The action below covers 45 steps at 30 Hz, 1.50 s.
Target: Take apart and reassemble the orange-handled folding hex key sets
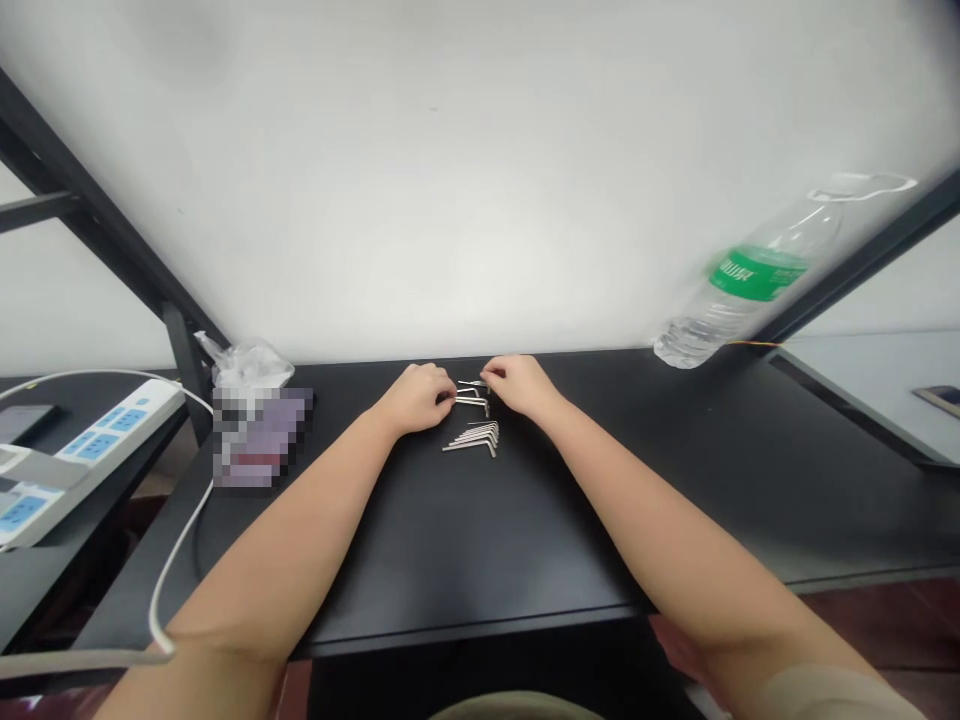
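My left hand [417, 398] rests at the far part of the black desk, its thumb and fingers pinched on the long end of an L-shaped hex key [472, 401]. Across from it, my right hand [523, 384] has thumb and forefinger closed at the bent end of a smaller hex key [472, 383]. A few keys lie close together between both hands; how many each hand grips is too small to tell. Nearer to me, several silver hex keys [474, 438] lie side by side in a row, bent ends to the right.
A clear plastic bottle [757, 272] with a green label stands at the back right. On the left are a crumpled plastic bag [255, 365], a blurred purple packet [266, 435], a white power strip [97, 450] and a white cable [184, 540]. A pale wall [465, 200] rises behind the desk [465, 560].
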Each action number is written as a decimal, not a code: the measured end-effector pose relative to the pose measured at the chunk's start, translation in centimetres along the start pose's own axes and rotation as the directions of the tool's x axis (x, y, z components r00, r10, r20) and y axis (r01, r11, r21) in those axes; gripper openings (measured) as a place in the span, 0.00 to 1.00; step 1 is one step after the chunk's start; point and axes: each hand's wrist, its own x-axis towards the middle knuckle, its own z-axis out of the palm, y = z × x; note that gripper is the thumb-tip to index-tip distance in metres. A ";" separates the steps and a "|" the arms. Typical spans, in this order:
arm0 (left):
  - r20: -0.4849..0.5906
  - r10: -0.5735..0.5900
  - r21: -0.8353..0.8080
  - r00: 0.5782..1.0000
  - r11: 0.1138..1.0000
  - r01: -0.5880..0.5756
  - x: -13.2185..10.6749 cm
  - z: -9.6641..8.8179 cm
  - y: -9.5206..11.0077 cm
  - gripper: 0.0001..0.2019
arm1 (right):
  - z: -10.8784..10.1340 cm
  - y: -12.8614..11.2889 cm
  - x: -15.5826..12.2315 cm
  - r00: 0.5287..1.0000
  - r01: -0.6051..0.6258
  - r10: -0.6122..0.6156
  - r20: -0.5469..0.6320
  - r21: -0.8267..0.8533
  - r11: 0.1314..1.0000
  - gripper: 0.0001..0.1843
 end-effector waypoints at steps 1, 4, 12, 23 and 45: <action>0.002 0.004 0.001 1.000 1.000 -0.004 0.0 0.0 0.0 0.10 | 0.1 0.3 0.1 1.000 -0.015 0.015 -0.008 0.000 1.000 0.12; 0.003 0.020 0.011 1.000 1.000 -0.020 -0.1 -0.1 0.1 0.10 | 0.9 0.9 0.5 0.999 -0.046 0.046 -0.016 -0.028 0.999 0.14; 0.003 0.037 0.025 0.999 0.999 -0.037 -0.1 -0.1 0.2 0.10 | 1.6 2.0 0.9 0.999 -0.005 0.006 0.043 -0.031 0.999 0.12; 0.021 0.039 0.024 0.999 0.999 -0.039 -0.2 -0.3 -0.2 0.12 | 2.3 0.8 0.9 0.999 -0.011 0.011 0.031 -0.007 1.000 0.12; -0.120 -0.172 0.113 0.978 0.976 0.186 0.8 0.6 0.2 0.10 | 1.2 0.3 -0.3 0.995 0.069 -0.074 0.065 0.072 0.995 0.15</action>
